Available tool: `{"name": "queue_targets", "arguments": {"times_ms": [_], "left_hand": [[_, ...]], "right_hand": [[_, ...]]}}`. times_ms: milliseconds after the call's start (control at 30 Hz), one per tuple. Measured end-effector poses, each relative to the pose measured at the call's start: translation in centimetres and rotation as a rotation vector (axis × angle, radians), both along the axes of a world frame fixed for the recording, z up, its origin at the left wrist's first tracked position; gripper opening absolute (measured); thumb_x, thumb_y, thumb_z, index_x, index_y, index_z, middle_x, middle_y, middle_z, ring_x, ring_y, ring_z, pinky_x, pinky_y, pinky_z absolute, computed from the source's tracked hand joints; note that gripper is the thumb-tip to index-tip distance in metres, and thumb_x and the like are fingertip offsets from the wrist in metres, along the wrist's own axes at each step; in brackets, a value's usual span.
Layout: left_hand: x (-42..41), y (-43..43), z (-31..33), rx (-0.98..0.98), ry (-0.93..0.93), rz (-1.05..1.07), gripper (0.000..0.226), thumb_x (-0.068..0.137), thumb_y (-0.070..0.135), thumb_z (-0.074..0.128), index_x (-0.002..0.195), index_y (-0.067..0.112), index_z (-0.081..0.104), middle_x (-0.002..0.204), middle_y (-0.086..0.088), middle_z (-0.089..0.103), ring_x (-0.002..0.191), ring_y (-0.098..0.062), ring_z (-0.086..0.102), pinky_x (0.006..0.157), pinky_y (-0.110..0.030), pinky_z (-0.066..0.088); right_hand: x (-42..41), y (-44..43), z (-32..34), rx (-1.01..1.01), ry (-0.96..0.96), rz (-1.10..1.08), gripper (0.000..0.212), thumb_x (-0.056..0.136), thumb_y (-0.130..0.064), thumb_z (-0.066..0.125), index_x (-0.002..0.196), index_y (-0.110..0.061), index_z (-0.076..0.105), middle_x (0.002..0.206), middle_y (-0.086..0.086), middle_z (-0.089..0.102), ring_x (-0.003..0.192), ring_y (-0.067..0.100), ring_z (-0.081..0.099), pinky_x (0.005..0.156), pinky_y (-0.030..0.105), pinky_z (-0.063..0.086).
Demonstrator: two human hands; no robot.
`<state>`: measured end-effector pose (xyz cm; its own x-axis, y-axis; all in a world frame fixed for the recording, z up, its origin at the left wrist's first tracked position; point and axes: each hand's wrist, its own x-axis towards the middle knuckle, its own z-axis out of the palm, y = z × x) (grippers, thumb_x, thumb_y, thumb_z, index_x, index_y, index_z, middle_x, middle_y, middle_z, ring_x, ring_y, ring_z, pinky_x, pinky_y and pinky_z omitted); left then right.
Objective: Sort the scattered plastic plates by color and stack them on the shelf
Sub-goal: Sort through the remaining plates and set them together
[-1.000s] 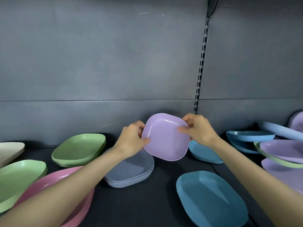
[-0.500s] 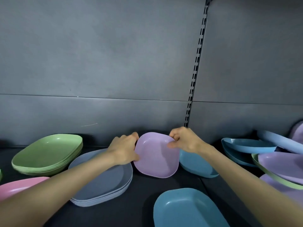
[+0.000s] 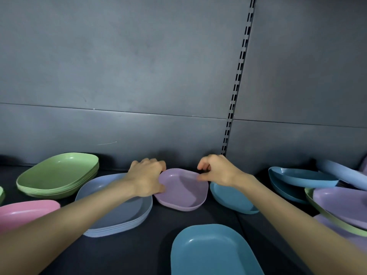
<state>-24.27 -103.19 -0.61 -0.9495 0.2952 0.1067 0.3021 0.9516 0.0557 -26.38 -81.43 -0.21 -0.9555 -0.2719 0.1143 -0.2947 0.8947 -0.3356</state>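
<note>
The left hand and right hand are pinching opposite rims, probably the best hold, of the lilac plate sitting far-centre on the shelf; it is looking light, stiff and slick.

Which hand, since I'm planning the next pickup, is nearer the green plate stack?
Left. The left hand is right of the green plate stack, by the grey-blue plates; the right hand is farther right, across the purple plate.
</note>
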Motion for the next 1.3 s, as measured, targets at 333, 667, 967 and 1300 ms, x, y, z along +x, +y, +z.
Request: {"name": "queue_targets", "arguments": {"times_ms": [333,667,967,1300], "left_hand": [[7.7,0.8,1.2,0.339,0.254,-0.167,0.027,0.089,0.033,0.054,0.113,0.021,0.057,0.114,0.002,0.057,0.11,-0.02,0.05,0.092,-0.033,0.04],[16.6,0.6,-2.5,0.554,0.051,-0.184,0.047,0.087,0.044,0.059,0.126,0.02,0.049,0.122,0.005,0.054,0.11,-0.013,0.052,0.094,-0.034,0.045],[17.6,2.0,-2.6,0.48,-0.144,-0.045,0.069,0.08,0.049,0.064,0.129,0.009,0.036,0.118,-0.005,0.055,0.11,-0.025,0.054,0.087,-0.035,0.045],[15.7,4.0,-2.7,0.79,-0.303,0.066,0.007,0.082,0.007,0.065,0.089,0.006,0.064,0.087,-0.009,0.069,0.057,-0.017,0.069,0.056,-0.029,0.059]], "right_hand": [[9.0,1.9,1.7,-0.116,0.282,-0.093,0.028,0.084,-0.031,0.067,0.109,-0.018,0.063,0.109,-0.001,0.06,0.101,0.016,0.056,0.091,0.034,0.045],[19.5,2.7,-1.8,-0.187,0.214,-0.203,0.034,0.081,-0.033,0.071,0.11,-0.016,0.064,0.099,-0.011,0.06,0.094,0.012,0.057,0.086,0.024,0.045],[22.9,3.6,-1.8,-0.23,0.219,-0.257,0.036,0.083,-0.033,0.069,0.113,-0.015,0.062,0.108,-0.001,0.064,0.096,0.013,0.058,0.086,0.023,0.046],[26.0,8.3,-0.8,-0.198,0.25,-0.381,0.038,0.085,-0.033,0.067,0.117,-0.014,0.06,0.11,-0.001,0.064,0.097,0.013,0.057,0.085,0.022,0.045]]}}
